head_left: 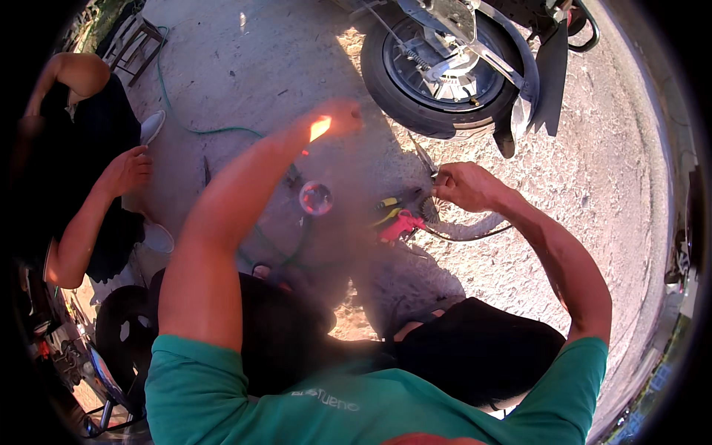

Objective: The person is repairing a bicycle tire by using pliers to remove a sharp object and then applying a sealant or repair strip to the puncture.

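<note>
My left arm reaches forward, and my left hand [345,117] is near the tyre of a motorbike wheel [386,93]. Glare and haze blur its fingers, so what they hold, if anything, does not show. My right hand [469,185] is low over the ground below the wheel, its fingers pinched on a slim metal tool [424,154] that points up toward the tyre. Just under this hand lies a round ribbed part [430,210]. Beside it are a pink-red object [403,225] and a tool with yellow and black handles [388,202].
A person [96,170] sits at the left, one hand [127,170] over the lap. A green hose [215,130] crosses the ground. A dark cable [475,236] curves below my right wrist. A wooden stool [136,52] stands far left; another vehicle [81,356] is at lower left.
</note>
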The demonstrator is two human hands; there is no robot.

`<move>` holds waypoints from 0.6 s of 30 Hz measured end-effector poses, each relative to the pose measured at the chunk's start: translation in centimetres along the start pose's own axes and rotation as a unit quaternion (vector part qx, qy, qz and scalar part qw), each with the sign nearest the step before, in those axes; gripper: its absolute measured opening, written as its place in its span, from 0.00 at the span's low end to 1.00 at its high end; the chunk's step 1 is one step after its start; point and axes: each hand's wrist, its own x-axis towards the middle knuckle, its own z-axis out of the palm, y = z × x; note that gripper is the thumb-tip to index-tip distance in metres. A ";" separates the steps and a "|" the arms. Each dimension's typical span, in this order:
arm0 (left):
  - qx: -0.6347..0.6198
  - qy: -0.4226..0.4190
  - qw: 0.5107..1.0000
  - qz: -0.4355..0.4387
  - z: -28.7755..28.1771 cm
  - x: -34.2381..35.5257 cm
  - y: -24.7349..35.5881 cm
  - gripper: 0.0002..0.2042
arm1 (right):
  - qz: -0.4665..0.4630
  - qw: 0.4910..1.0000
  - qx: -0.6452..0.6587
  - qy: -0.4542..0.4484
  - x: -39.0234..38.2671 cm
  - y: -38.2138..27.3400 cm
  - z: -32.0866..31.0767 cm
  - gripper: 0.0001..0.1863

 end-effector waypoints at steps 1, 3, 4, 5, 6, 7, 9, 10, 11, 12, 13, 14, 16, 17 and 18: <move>0.017 0.016 1.000 -0.007 -0.9 -0.1 -1.3 0.16 | -0.001 1.000 0.025 0.018 0.5 0.0 1.2 0.19; -0.016 0.058 0.998 0.014 -2.4 -1.5 -5.0 0.14 | -0.007 0.999 0.047 -0.001 0.9 0.3 3.6 0.20; -0.032 0.078 0.996 0.031 -3.0 -2.2 -6.4 0.14 | -0.006 0.998 0.055 -0.010 0.6 0.3 4.4 0.20; -0.059 0.096 0.994 0.000 -3.2 -3.1 -7.7 0.12 | -0.002 0.999 0.045 -0.028 0.6 1.1 5.7 0.19; -0.052 0.101 0.993 -0.016 -3.3 -4.0 -8.9 0.12 | 0.002 0.998 0.028 -0.059 0.6 1.4 5.9 0.19; -0.046 0.106 0.993 -0.031 -3.3 -5.0 -9.9 0.12 | 0.006 0.996 0.010 -0.090 0.5 1.7 6.1 0.19; -0.044 0.100 0.993 -0.055 -3.2 -6.7 -11.0 0.12 | -0.002 0.992 -0.027 -0.124 0.5 3.8 6.5 0.20; -0.048 0.088 0.993 -0.061 -2.9 -7.3 -10.9 0.12 | 0.005 0.993 -0.033 -0.115 0.6 5.0 6.6 0.19; -0.052 0.075 0.994 -0.067 -2.6 -7.9 -10.8 0.12 | 0.020 0.995 -0.056 -0.083 1.1 6.1 6.6 0.18; -0.029 0.076 0.994 -0.066 -2.1 -8.9 -11.3 0.12 | 0.035 0.995 -0.077 -0.053 1.5 6.9 6.5 0.18; -0.006 0.077 0.995 -0.062 -1.6 -9.7 -11.8 0.12 | 0.064 0.996 -0.030 -0.056 2.0 7.9 6.2 0.17; 0.018 0.079 0.995 -0.057 -0.9 -9.9 -11.9 0.12 | 0.092 0.994 0.018 -0.058 2.5 8.9 6.0 0.17; -0.015 0.071 0.996 -0.060 -0.3 -9.6 -10.4 0.12 | 0.100 0.994 -0.001 -0.041 3.1 11.9 5.8 0.18; -0.031 0.067 0.995 -0.062 -0.2 -9.4 -9.6 0.13 | 0.091 0.995 -0.023 -0.018 2.9 13.5 5.9 0.19; -0.028 0.044 0.996 -0.070 -0.4 -8.5 -7.2 0.13 | 0.074 0.997 -0.025 0.002 2.6 17.3 6.7 0.21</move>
